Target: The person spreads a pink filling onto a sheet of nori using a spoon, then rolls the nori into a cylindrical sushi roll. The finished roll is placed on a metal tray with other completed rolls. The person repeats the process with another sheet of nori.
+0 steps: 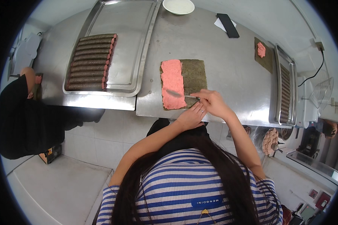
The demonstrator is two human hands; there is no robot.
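A dark green seaweed sheet lies on the steel table before me. Pink paste covers its left part in an upright band. My right hand is closed round the handle of a spreading knife, whose blurred metal blade rests over the paste's lower part. With fingers stretched out, my left hand lies at the sheet's near edge, just below the right hand. Its fingertips are partly covered by the right hand.
Left, a large steel tray holds several seaweed rolls. Another tray of rolls stands right, beside a second seaweed sheet with paste. At the back are a white bowl and a phone. A person in black works at left.
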